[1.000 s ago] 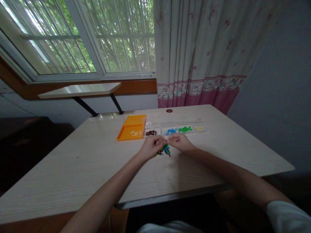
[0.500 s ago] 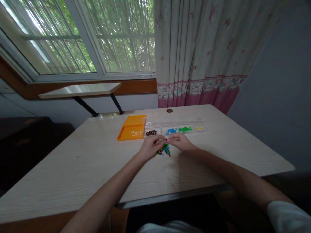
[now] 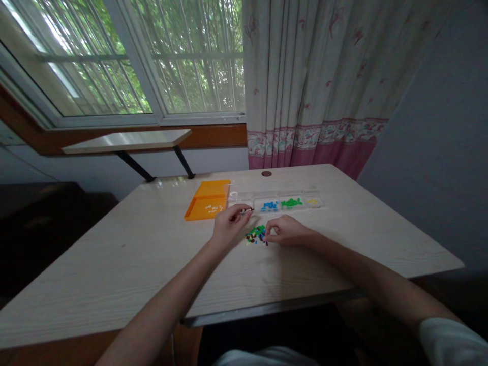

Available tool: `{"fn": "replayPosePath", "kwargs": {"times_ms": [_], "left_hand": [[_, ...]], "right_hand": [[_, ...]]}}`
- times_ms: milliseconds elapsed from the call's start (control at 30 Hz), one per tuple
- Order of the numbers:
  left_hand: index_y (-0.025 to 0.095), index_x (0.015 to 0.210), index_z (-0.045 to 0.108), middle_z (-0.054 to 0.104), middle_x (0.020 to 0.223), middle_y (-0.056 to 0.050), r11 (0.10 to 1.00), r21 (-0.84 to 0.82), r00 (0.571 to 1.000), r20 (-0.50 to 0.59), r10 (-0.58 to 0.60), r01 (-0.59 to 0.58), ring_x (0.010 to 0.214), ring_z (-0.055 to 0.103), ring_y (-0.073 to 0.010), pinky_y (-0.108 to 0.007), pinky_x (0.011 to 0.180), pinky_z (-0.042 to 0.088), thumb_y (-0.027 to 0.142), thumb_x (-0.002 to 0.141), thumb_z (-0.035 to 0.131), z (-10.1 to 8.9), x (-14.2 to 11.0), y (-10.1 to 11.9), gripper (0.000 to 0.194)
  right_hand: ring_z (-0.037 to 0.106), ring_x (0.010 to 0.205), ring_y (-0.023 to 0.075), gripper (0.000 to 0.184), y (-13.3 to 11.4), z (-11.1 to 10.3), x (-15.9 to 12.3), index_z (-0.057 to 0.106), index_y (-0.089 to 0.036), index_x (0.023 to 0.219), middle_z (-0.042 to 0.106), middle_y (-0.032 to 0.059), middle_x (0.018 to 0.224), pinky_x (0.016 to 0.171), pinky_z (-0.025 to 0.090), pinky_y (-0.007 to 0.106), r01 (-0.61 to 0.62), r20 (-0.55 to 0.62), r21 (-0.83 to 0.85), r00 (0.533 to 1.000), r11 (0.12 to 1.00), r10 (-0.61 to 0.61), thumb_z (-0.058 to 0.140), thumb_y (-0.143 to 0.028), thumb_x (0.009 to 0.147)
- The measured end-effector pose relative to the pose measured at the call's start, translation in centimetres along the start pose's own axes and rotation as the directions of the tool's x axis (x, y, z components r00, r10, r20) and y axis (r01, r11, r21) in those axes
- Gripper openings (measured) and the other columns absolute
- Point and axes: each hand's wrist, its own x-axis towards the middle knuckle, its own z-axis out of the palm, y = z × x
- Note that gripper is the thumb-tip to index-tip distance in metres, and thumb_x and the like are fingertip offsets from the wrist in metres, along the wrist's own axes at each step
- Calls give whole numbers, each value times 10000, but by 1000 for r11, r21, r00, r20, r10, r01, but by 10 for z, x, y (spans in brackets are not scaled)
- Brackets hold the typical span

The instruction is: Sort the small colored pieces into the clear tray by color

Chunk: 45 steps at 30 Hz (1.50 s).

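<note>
Beside the loose pile of tiny multicoloured pieces [image 3: 255, 234], right hand [image 3: 285, 231] curled, left hand [image 3: 227, 224] bent at the clear compartmented plastic tray [image 3: 257, 204]; can't tell if either grips anything. Blue pieces [image 3: 269, 206], green pieces [image 3: 292, 203] separated; pile still mixed.

Single head-worn view, forward and down across the table [image 3: 114, 269] toward the window [image 3: 145, 61]

Bars and green foliage [image 3: 198, 81] show through the window [image 3: 158, 96]; right of it hangs a floral curtain [image 3: 312, 76] with a pink hem. A raised shelf [image 3: 129, 140] on 2 black legs [image 3: 184, 162] stands at the desk [image 3: 343, 193]'s far left.
</note>
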Motion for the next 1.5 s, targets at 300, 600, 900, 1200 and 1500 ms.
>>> {"fn": "replayPosePath", "kwargs": {"times_ms": [300, 600, 900, 1200, 1500], "left_hand": [[161, 822, 654, 438, 493, 44, 1000, 30, 1000, -22, -5, 6, 450, 339, -62, -177, 467, 287, 374, 762, 546, 0, -1, 2, 246], [166, 820, 654, 416, 476, 35, 923, 258, 958, -79, -276, 287, 449, 398, -97, -200, 446, 266, 402, 737, 519, -16, 16, -37, 285], [202, 828, 679, 613, 647, -69, 743, 566, 905, -15, -425, 358, 589, 529, -186, -232, 480, 270, 406, 729, 520, -25, 20, -61, 276], [179, 866, 676, 603, 605, -59, 790, 554, 946, 14, -323, 262, 523, 496, -147, -220, 467, 257, 364, 765, 489, -23, 18, -51, 282], [172, 855, 669, 462, 482, 40, 993, 112, 907, 421, -28, -22, 449, 378, -68, -171, 460, 263, 326, 769, 523, 9, -2, -7, 229]], "right_hand": [[439, 481, 81, 224, -1, 2, 2, 674, -195, 751, 534, -21, 520, 503, 271, 190, -3, 5, -19, 1000, 1000, 3, 573, -394, 739], [440, 491, 78, 186, 5, 2, 1, 666, -181, 792, 543, -20, 545, 513, 282, 185, -15, -1, 52, 1000, 999, 15, 542, -313, 753], [380, 464, 67, 157, 8, 2, 3, 628, -158, 803, 466, -43, 519, 494, 256, 184, -51, -42, 91, 998, 995, 55, 527, -272, 765], [338, 465, 69, 177, 11, 5, 6, 586, -139, 759, 406, -55, 508, 500, 258, 190, -29, -101, 237, 993, 971, 55, 492, -288, 776], [426, 594, 96, 237, 15, 13, 11, 533, -144, 711, 468, -19, 626, 558, 327, 197, 51, -163, 375, 987, 926, 12, 411, -316, 819]]}}
